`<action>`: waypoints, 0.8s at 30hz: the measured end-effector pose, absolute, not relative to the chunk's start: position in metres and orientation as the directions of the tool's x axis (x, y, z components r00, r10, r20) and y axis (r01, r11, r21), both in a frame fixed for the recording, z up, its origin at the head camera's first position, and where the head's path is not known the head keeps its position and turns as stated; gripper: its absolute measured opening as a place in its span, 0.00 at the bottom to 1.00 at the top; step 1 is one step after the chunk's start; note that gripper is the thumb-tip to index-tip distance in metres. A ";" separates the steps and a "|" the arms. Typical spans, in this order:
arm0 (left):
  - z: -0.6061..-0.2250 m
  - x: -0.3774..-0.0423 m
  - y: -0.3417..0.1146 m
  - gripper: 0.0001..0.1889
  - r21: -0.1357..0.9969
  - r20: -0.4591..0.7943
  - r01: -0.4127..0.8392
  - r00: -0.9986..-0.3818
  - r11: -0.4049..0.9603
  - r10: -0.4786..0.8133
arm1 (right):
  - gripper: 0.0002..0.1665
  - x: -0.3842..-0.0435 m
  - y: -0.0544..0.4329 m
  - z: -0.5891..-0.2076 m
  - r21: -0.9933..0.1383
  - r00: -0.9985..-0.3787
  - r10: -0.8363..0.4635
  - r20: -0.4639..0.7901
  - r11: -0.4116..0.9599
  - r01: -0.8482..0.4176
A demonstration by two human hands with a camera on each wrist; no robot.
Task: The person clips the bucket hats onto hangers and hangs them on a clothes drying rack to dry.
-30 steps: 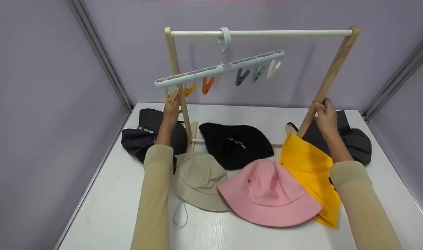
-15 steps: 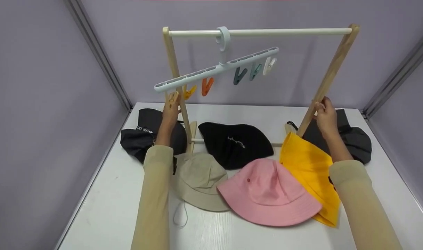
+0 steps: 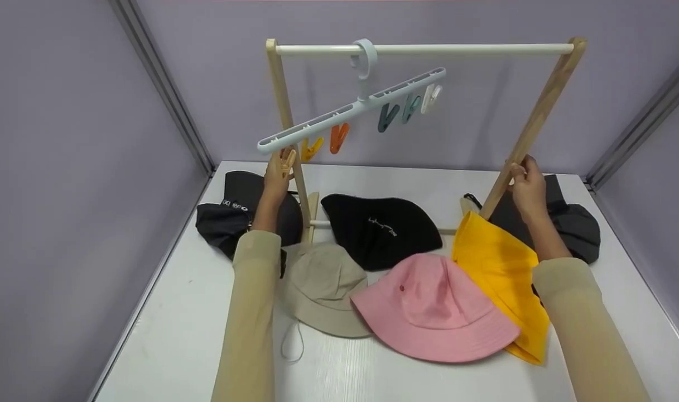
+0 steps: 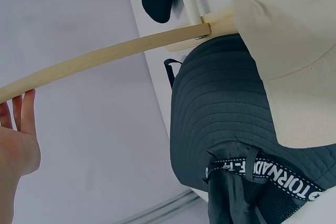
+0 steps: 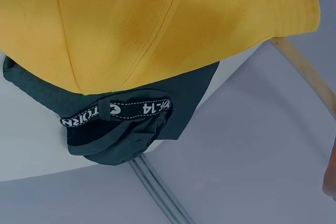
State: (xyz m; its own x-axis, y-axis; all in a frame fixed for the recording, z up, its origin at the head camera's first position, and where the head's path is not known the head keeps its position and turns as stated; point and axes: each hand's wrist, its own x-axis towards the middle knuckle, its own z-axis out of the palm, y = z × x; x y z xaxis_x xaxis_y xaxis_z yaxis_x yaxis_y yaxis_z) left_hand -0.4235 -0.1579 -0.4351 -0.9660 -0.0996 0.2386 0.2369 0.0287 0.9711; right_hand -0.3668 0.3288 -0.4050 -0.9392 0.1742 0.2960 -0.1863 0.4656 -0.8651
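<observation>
A small clothes rack [image 3: 462, 49] with wooden posts and a white top bar stands at the back of the table. My left hand [image 3: 276, 174] grips its left post [image 3: 280, 92]; in the left wrist view the fingers [image 4: 29, 111] reach up to the post from below. My right hand [image 3: 529, 187] holds the right post [image 3: 543, 114] between thumb and fingers, and only a sliver of it shows in the right wrist view. From the bar hangs a pale blue clip hanger [image 3: 339, 114], turned at an angle, with several coloured clips below it. One beige clip [image 3: 288, 163] overlaps my left hand.
Hats cover the middle of the white table [image 3: 166, 335]: black [image 3: 367, 240], beige [image 3: 325, 279], pink [image 3: 428, 312] and yellow [image 3: 495, 268]. Dark caps lie at the left [image 3: 244, 195] and right [image 3: 576, 234]. Grey panels [image 3: 94, 167] enclose the table.
The clip hanger has swivelled, its left end coming nearer and lower, its right end going farther back. Both hands keep their hold on the posts, and the hats lie as before.
</observation>
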 end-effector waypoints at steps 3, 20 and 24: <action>-0.476 -0.465 -0.170 0.24 0.966 0.260 0.258 -0.961 0.033 -0.097 | 0.30 -0.366 0.330 -0.405 -0.864 -0.938 0.178 0.297 0.469 -0.185; -0.577 -0.553 -0.206 0.26 0.944 0.330 0.325 -0.937 0.065 -0.112 | 0.30 -0.362 0.329 -0.406 -0.863 -0.942 0.162 0.294 0.468 -0.189; -0.517 -0.503 -0.186 0.27 0.960 0.271 0.274 -0.960 -0.047 -0.063 | 0.31 -0.362 0.330 -0.404 -0.865 -0.944 0.162 0.289 0.466 -0.185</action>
State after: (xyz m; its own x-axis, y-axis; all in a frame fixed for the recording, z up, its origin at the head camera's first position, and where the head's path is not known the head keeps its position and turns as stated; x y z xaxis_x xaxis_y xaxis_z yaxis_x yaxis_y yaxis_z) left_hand -0.5026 -0.1860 -0.5167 -0.9604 -0.0634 0.2714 0.2745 -0.0467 0.9605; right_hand -0.3622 0.3302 -0.4037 -0.9435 0.1615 0.2892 -0.1854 0.4663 -0.8650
